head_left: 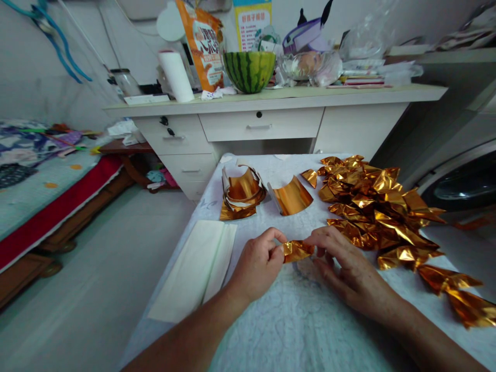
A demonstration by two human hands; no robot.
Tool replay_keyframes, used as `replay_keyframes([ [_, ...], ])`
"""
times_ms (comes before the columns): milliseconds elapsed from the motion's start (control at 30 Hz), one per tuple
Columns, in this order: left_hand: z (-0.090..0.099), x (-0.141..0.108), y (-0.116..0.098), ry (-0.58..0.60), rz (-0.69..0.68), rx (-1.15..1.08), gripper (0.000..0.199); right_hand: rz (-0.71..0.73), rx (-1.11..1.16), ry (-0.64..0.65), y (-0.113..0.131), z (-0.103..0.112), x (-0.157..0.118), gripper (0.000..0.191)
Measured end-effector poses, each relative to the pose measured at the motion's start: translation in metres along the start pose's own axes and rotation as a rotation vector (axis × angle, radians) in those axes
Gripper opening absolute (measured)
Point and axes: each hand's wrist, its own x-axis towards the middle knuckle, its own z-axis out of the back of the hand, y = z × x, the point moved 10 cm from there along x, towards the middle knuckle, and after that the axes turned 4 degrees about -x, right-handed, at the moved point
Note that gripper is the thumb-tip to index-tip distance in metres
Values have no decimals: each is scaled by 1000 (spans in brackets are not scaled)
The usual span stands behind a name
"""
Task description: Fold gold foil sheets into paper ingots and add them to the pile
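Observation:
Between my two hands is a small folded piece of gold foil paper (297, 251), held just above the cloth-covered table. My left hand (263, 261) pinches its left end between thumb and fingers. The fingers of my right hand (341, 266) close on its right end. Beyond them lie a curved gold foil sheet (293, 196) and a curled stack of gold foil sheets (244, 188). A large heap of folded gold foil pieces (372, 201) spreads over the right side of the table. White paper sheets (194, 268) lie left of my left hand.
A white desk (263, 103) with drawers stands behind the table, bearing a cut watermelon (249, 71), an orange snack bag (203, 49) and a paper roll (176, 76). A bed (58, 191) is at left, a front-loading washing machine (457, 170) at right.

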Motion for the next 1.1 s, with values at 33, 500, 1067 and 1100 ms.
replay_keyframes([
  [33,-2,0,4,24,27,-56,10,13,16,12,1,-1,1,27],
  [500,-10,-4,-12,280,-68,-516,23,-258,520,20,-36,2,1,12],
  [1067,-12,-4,-2,278,42,-591,22,-473,972,165,-46,-29,-14,22],
  [1100,-12,-3,-2,273,47,-602,21,-468,981,182,-44,-31,-14,22],
])
